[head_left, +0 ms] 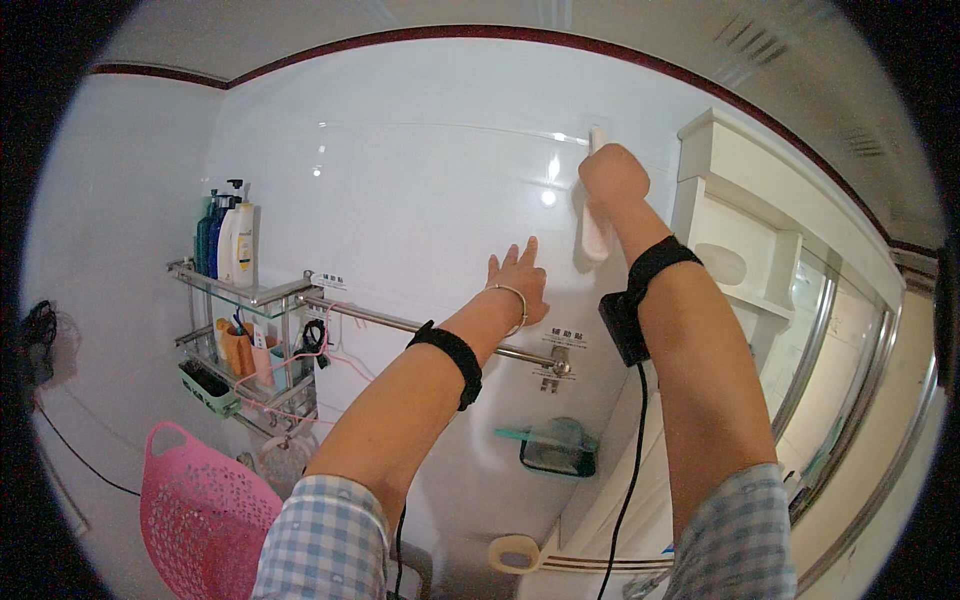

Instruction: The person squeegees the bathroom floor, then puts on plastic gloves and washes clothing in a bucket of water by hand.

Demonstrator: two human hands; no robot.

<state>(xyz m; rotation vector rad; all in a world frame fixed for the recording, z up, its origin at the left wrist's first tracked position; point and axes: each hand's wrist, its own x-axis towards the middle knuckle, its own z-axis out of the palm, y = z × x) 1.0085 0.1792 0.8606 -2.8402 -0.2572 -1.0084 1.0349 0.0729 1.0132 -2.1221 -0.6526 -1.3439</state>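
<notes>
High on the white tiled wall [400, 190], my right hand [615, 175] is closed around a long, narrow, pale pinkish-white thing [595, 240] that lies upright along the tiles. Its kind is not clear; its ends show above and below the fist. Lower and to the left, my left hand [520, 285] reaches to the wall with its fingers spread, just above a metal towel bar [385, 318]. It holds nothing and wears a thin bracelet. A black strap circles each forearm, and the right one carries a small black box with a cable.
A metal corner rack [285, 292] with pump bottles [235, 240] and cups stands at left, above a pink perforated basket [205, 510]. Pink hangers hang by the bar. A white mirror cabinet [740, 200] juts out at right. Below is a small dark wall basket [558, 450].
</notes>
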